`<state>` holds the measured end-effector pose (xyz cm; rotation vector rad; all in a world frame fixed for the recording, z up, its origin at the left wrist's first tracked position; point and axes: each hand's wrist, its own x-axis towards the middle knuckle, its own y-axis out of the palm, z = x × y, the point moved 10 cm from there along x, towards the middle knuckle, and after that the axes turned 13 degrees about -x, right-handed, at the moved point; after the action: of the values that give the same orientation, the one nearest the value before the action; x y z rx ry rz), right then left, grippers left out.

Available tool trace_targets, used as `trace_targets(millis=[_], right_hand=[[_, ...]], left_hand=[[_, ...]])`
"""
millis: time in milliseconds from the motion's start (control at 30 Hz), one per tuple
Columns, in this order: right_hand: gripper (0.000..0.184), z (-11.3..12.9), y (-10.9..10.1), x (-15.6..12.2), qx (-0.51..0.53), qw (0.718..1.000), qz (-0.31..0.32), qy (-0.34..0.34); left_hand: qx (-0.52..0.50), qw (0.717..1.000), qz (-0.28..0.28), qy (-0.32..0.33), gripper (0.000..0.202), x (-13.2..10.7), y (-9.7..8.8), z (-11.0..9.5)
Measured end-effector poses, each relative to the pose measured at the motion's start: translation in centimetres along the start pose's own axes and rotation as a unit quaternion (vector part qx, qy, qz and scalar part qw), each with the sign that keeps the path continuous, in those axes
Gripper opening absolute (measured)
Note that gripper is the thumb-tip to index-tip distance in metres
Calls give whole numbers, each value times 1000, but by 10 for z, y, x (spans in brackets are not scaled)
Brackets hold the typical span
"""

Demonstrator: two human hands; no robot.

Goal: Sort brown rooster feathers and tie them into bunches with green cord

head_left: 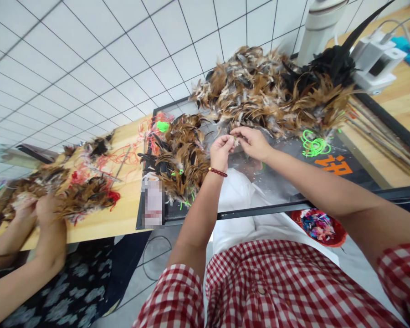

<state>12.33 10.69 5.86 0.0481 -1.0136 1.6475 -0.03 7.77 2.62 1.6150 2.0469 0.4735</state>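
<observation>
Both my hands meet above the glass tabletop (pixel 273 175), fingertips nearly touching. My left hand (pixel 222 151), with a dark red bead bracelet (pixel 217 171) at the wrist, is closed in a pinch. Thumb and forefinger of my right hand (pixel 253 141) pinch together just beside it. A tiny pale-green bit shows between the fingertips, too small to name. Beside my left hand lies a pile of brown feathers (pixel 186 152) with bits of green cord in it. A larger heap of brown and pale feathers (pixel 259 91) rises behind my hands.
A tangle of bright green cord (pixel 315 145) lies to the right, near thin sticks (pixel 384 141). White chargers (pixel 376 61) stand at the back right. Below the table edge is a red basket (pixel 341 239) of colourful scraps. At left, a co-worker's hands (pixel 46 209) handle feathers.
</observation>
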Motion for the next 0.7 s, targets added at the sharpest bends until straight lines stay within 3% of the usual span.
trace_targets(millis=[67,133,267,400,700], right_hand=[[35,-10,6,-1,-12,999,25,43],[34,-13,2,-1,-21,998,2,52],[27,-3,-14,0,-10,997,-72,-4],[12,-2,-9,1,-11,999,-46,-12],[15,19,-19,-3,-56,994,-75,-58]], left_hand=[[-17,999,-24,12,21,1,-4,-4],[-24,999,-34,19,21,2,-6,-6],[-9,999,-24,25,20,1,-3,-6],[11,1000,-6,26,21,-1,1,-4],[22,1000,-21,-10,22,0,-6,-3]])
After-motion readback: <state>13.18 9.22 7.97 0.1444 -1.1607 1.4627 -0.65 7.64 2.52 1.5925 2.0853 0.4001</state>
